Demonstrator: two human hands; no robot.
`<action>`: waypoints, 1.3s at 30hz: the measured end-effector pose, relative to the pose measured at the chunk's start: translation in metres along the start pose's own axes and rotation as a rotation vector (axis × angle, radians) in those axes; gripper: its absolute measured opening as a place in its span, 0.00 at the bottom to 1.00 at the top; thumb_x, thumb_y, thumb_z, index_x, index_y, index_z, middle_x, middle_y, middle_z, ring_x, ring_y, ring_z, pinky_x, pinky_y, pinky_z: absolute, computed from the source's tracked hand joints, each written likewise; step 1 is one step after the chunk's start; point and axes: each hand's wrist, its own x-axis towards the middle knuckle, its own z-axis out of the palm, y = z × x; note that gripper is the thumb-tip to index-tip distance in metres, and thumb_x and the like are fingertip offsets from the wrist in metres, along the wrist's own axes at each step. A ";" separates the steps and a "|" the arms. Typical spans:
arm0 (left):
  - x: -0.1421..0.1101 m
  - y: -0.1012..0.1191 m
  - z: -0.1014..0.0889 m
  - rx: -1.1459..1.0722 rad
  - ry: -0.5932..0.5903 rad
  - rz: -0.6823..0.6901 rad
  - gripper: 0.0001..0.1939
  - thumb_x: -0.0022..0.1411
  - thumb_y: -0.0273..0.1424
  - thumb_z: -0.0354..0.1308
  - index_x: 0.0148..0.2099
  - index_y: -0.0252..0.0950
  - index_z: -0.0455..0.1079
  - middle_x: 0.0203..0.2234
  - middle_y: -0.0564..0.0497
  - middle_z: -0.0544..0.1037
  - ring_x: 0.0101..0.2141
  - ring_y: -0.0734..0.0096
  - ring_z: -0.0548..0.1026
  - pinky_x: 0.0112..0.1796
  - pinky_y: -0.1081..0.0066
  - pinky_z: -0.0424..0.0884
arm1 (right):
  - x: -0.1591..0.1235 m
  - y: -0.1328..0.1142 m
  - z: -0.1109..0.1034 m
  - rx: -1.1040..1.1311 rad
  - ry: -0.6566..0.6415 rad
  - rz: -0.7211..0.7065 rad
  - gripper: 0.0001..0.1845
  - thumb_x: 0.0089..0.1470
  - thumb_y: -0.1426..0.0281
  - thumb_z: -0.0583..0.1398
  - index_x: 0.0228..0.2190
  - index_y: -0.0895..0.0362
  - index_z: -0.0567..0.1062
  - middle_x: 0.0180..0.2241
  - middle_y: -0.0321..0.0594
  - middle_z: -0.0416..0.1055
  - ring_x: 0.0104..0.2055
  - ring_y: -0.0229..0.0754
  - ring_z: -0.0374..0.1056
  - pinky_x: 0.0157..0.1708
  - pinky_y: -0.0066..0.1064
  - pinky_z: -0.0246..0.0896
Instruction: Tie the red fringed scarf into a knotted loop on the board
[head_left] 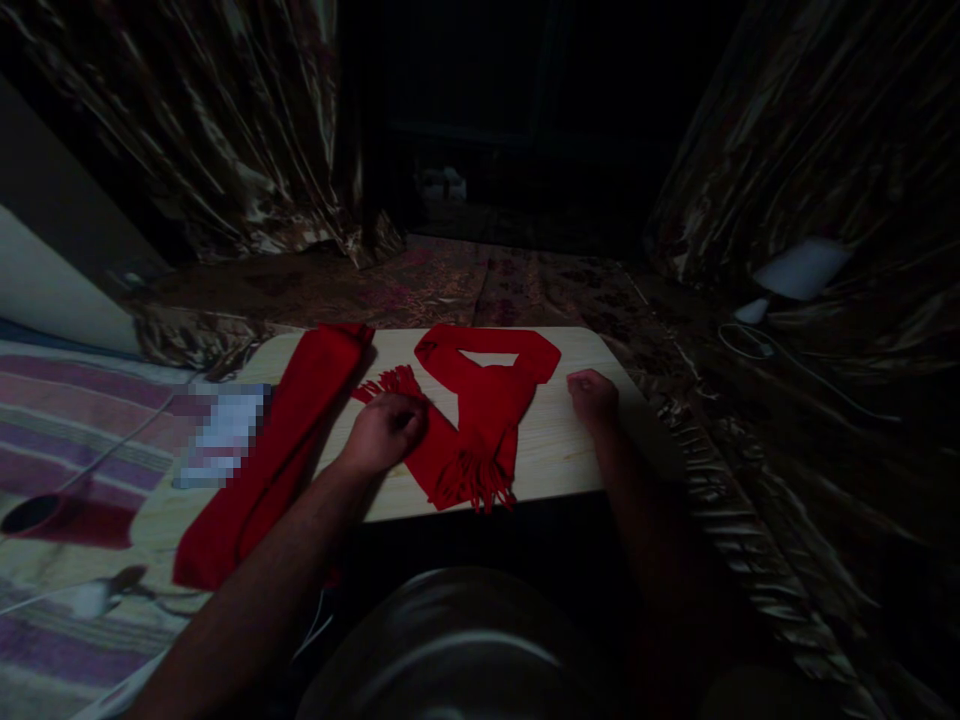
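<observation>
If unsure of the grip, expect trouble from the red scarf (491, 400), laid in a loose, crossed loop at the middle of the table (559, 465). See the left hand (384, 432) curled over the scarf's left tail (441, 458), close to its fringe (397, 381); cannot tell whether closed on cloth or merely resting there. See the right hand (594, 400) over the table's right side, apart from the scarf, fingers folded into a loose fist, with nothing visible in hold. With cloth snagged in the left hand, could drag the tail sideways and pull the loop out of shape, lacking any steadying touch from the right. Watch the lower fringe (476, 475) too, set right at the near edge: could slip over after a slight pull. Beware also of red over red in such dim light; could easily take two layers for one and lift both. Mind the left forearm (266, 565), passing close to the folded red cloth (300, 410): could sweep it askew with a quick outward move, or off the table.
</observation>
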 end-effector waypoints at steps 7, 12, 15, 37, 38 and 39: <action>0.001 0.001 0.001 0.011 -0.022 -0.020 0.10 0.61 0.33 0.56 0.37 0.37 0.78 0.37 0.46 0.83 0.40 0.59 0.79 0.46 0.61 0.73 | -0.022 -0.029 -0.012 -0.040 -0.322 -0.096 0.16 0.51 0.58 0.59 0.19 0.55 0.73 0.20 0.36 0.72 0.24 0.39 0.66 0.28 0.30 0.58; 0.001 0.003 0.001 0.017 -0.023 -0.009 0.10 0.61 0.33 0.56 0.38 0.38 0.79 0.38 0.46 0.83 0.41 0.59 0.79 0.48 0.60 0.72 | -0.066 -0.060 -0.011 -0.069 -0.470 -0.281 0.14 0.54 0.61 0.61 0.21 0.55 0.72 0.20 0.33 0.71 0.24 0.37 0.65 0.26 0.28 0.54; 0.002 0.005 0.000 0.016 -0.029 0.001 0.10 0.61 0.34 0.57 0.39 0.38 0.79 0.38 0.45 0.83 0.41 0.58 0.79 0.49 0.58 0.72 | -0.090 -0.081 -0.009 -0.049 -0.521 -0.404 0.08 0.56 0.67 0.61 0.25 0.55 0.75 0.24 0.33 0.73 0.27 0.36 0.67 0.28 0.26 0.55; 0.001 0.001 0.001 0.019 -0.050 0.040 0.10 0.61 0.33 0.58 0.41 0.37 0.79 0.40 0.45 0.83 0.42 0.57 0.79 0.49 0.56 0.71 | -0.118 -0.107 0.000 -0.103 -0.466 -0.564 0.06 0.57 0.74 0.61 0.29 0.53 0.77 0.30 0.36 0.76 0.32 0.39 0.70 0.34 0.28 0.60; 0.001 0.001 0.001 0.022 -0.050 0.039 0.10 0.61 0.33 0.58 0.41 0.37 0.79 0.40 0.44 0.83 0.43 0.56 0.79 0.49 0.56 0.72 | -0.118 -0.106 0.000 -0.109 -0.455 -0.560 0.06 0.57 0.74 0.61 0.29 0.53 0.76 0.30 0.36 0.76 0.32 0.39 0.69 0.34 0.28 0.59; 0.001 0.001 0.001 0.027 -0.051 0.037 0.10 0.61 0.34 0.58 0.41 0.37 0.79 0.40 0.44 0.83 0.43 0.56 0.79 0.49 0.56 0.72 | -0.117 -0.105 -0.001 -0.116 -0.446 -0.557 0.06 0.57 0.74 0.60 0.29 0.53 0.76 0.29 0.36 0.75 0.32 0.39 0.69 0.33 0.28 0.58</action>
